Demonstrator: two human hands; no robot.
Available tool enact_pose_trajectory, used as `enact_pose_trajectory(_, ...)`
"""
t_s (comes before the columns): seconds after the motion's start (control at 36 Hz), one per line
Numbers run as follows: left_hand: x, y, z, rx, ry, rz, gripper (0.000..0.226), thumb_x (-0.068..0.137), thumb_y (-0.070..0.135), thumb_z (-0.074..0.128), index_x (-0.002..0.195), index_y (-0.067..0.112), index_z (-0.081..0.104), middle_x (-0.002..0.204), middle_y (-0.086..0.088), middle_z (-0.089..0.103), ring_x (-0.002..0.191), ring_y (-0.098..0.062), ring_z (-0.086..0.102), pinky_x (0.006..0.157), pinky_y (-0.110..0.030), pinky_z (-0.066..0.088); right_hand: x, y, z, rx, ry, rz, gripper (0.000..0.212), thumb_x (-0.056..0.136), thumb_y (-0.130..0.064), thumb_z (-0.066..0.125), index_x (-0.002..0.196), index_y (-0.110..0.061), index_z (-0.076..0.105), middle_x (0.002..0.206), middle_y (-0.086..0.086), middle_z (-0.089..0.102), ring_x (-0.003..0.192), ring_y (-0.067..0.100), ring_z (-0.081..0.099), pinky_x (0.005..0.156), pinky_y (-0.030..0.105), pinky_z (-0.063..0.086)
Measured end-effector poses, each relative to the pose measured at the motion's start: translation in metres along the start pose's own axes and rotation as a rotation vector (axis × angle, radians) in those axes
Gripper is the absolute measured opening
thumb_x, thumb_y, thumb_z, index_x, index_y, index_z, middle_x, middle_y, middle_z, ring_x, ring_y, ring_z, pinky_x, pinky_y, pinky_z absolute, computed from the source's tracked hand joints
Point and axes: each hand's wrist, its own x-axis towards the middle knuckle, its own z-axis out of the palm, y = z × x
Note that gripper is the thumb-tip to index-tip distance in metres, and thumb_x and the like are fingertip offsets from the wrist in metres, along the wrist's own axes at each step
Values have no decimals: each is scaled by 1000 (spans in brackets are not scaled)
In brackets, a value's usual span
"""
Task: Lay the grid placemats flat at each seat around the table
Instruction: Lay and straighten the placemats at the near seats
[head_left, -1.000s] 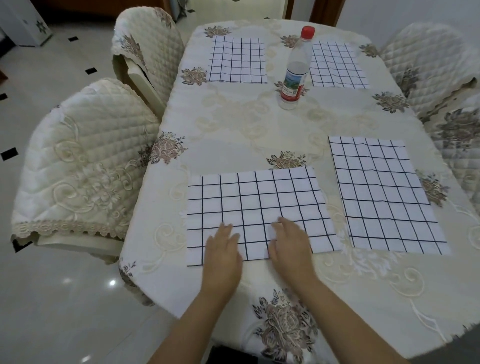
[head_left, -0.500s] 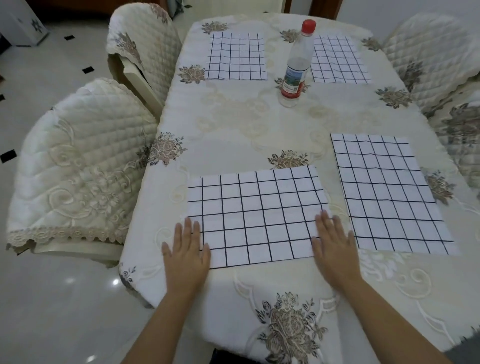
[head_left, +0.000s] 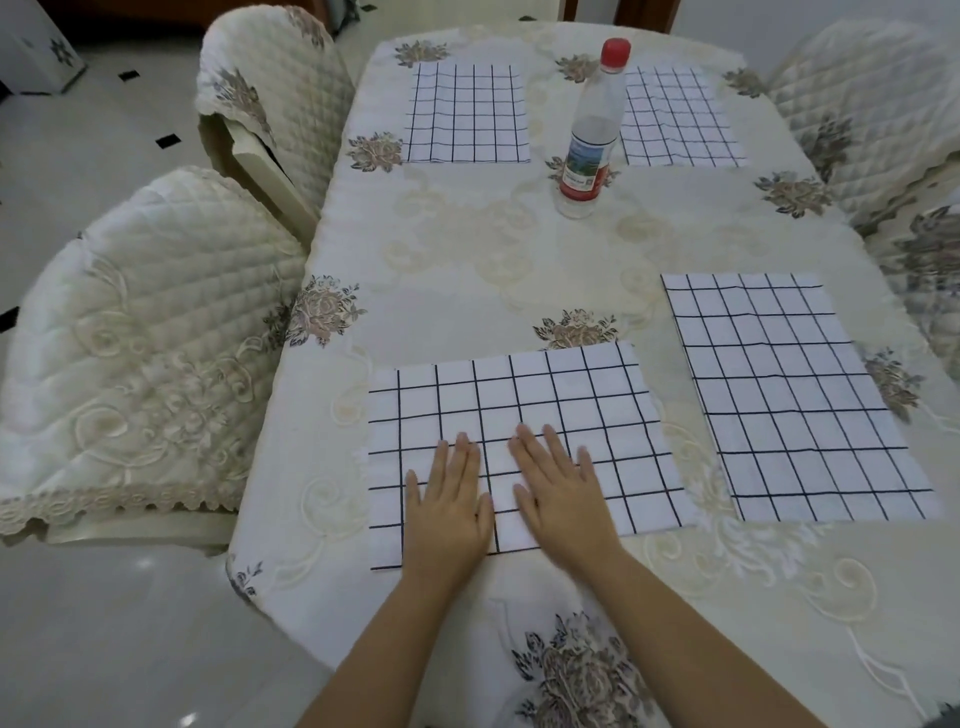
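Several white placemats with black grid lines lie flat on the cream floral tablecloth (head_left: 467, 249). The near placemat (head_left: 561, 405) lies in front of me. My left hand (head_left: 449, 512) and my right hand (head_left: 563, 493) press flat on its near middle, side by side, fingers straight. A second placemat (head_left: 795, 395) lies to the right. Two more lie at the far end, one on the left (head_left: 467, 114) and one on the right (head_left: 680, 119).
A clear plastic bottle (head_left: 592, 130) with a red cap and label stands between the two far placemats. Quilted cream chairs stand at the left (head_left: 130, 353), far left (head_left: 280, 88) and right (head_left: 862, 104). Glossy tiled floor (head_left: 104, 634) lies beside the table.
My hands had slid apart to the placemat's two near corners half a second ago. Now both have come back together at its near middle.
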Motion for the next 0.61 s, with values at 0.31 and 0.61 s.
enact_pose_trajectory(0.31,37,-68,-19,-15,19,-243,61,86,30,24,134,-1,44,145,-17,38,132,-36,37,95,-66,32,29,65,-25,43,77,350,62,89,-36,17,142,-10,36,151,4,30,138,30,30,105,63,21)
enact_pose_trajectory(0.61,103,11,-12,-20,-71,39,54,91,26,32,142,8,34,152,-8,28,140,-23,28,107,-53,33,82,-7,-12,25,50,49,51,89,-30,37,137,-16,45,145,1,41,134,24,39,99,55,38)
